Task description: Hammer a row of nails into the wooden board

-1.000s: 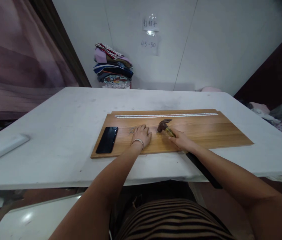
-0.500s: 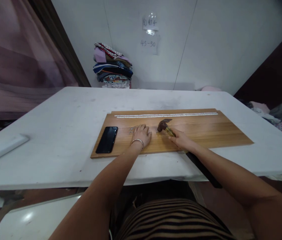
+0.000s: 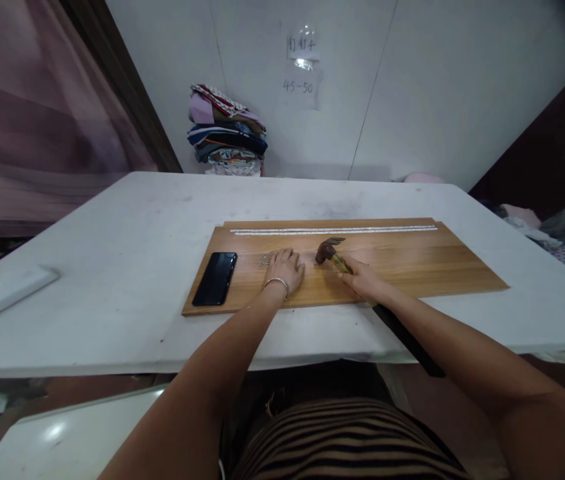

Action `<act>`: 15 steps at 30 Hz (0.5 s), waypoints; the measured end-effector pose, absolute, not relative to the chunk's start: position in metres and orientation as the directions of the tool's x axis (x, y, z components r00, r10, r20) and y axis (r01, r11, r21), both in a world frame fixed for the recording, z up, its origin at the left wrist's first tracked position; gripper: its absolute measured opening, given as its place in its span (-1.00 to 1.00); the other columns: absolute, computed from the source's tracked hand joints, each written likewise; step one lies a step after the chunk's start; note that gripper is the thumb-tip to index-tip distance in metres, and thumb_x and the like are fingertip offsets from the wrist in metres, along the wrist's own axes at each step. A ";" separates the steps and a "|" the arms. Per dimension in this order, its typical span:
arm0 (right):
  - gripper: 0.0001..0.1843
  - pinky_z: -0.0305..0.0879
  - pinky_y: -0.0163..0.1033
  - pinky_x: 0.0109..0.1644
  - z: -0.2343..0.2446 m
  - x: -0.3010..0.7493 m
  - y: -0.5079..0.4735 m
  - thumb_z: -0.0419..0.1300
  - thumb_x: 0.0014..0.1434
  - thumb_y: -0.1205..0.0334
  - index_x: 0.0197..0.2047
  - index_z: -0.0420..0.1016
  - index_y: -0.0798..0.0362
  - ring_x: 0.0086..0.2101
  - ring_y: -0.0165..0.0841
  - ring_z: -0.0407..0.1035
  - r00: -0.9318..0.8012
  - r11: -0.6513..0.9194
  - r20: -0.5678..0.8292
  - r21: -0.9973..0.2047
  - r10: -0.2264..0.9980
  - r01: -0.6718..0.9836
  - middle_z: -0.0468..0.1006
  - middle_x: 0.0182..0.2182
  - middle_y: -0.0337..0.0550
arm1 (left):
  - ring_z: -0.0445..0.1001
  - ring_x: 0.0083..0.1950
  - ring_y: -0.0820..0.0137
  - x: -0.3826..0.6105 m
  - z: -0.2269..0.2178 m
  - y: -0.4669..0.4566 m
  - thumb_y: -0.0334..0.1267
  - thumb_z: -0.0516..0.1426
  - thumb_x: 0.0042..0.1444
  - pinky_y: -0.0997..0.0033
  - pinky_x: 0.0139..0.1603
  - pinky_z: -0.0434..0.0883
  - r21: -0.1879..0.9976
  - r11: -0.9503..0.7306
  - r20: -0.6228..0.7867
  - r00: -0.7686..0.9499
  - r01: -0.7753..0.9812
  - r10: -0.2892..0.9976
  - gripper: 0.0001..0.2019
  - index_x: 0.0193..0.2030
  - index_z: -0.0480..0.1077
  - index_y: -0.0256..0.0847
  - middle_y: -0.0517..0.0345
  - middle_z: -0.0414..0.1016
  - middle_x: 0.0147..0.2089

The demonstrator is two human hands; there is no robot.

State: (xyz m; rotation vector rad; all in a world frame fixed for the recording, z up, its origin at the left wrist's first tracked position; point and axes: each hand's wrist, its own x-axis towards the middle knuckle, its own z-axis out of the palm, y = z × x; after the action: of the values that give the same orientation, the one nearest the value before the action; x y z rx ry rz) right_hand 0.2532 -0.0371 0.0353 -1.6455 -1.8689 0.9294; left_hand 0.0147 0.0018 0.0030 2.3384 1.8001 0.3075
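My right hand (image 3: 361,279) is wrapped round the handle of a claw hammer (image 3: 326,252), near its rusty head. The head is low over a wooden board (image 3: 412,257), its claw pointing right and away from me; a small bit of metal, perhaps a nail, shows just under it. The black handle end reaches back past the table edge. My left hand (image 3: 286,267) lies flat on the board with its fingers stretched out and a bracelet at the wrist. Several loose nails (image 3: 265,260) lie beside its fingers, partly hidden by the hand.
A black phone (image 3: 215,279) lies on the board's left end. Two white measuring strips (image 3: 332,231) run along its far edge. The board rests on a white table (image 3: 127,267), with a long white object (image 3: 9,293) at the left. Folded clothes (image 3: 227,130) are stacked at the back wall.
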 end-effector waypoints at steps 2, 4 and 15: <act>-0.61 0.47 -0.06 0.08 0.038 0.252 -0.038 0.28 0.22 0.20 0.12 0.63 0.01 -0.08 -0.13 0.56 -0.160 0.036 -0.097 -0.742 0.982 0.669 0.73 -0.10 -0.06 | 0.30 0.57 0.09 0.015 0.004 0.001 -0.15 0.02 0.47 0.01 0.64 0.14 0.261 -0.249 0.056 0.243 0.933 0.969 -0.61 0.27 0.54 -0.13 -0.09 0.42 0.53; -0.60 0.47 -0.05 0.07 0.040 0.250 -0.040 0.27 0.23 0.19 0.12 0.63 0.04 -0.09 -0.12 0.56 -0.147 0.009 -0.122 -0.737 0.982 0.675 0.72 -0.10 -0.03 | 0.29 0.57 0.10 0.015 0.004 0.001 -0.15 0.02 0.48 0.02 0.64 0.14 0.259 -0.245 0.053 0.239 0.934 0.970 -0.60 0.28 0.53 -0.14 -0.09 0.42 0.53; -0.61 0.45 0.00 0.17 0.033 0.252 -0.036 0.27 0.23 0.22 0.11 0.62 0.03 0.00 -0.07 0.56 -0.146 0.024 -0.103 -0.730 0.984 0.683 0.72 0.00 0.01 | 0.28 0.58 0.09 0.016 0.011 -0.001 -0.15 0.01 0.49 0.06 0.64 0.14 0.248 -0.242 0.019 0.245 0.938 0.969 -0.58 0.31 0.52 -0.20 -0.13 0.40 0.53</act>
State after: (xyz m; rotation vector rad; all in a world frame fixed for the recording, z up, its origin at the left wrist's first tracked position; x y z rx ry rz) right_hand 0.2524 -0.0361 0.0331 -1.6921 -1.8732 0.9206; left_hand 0.0160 -0.0014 0.0107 2.3255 1.8071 0.2509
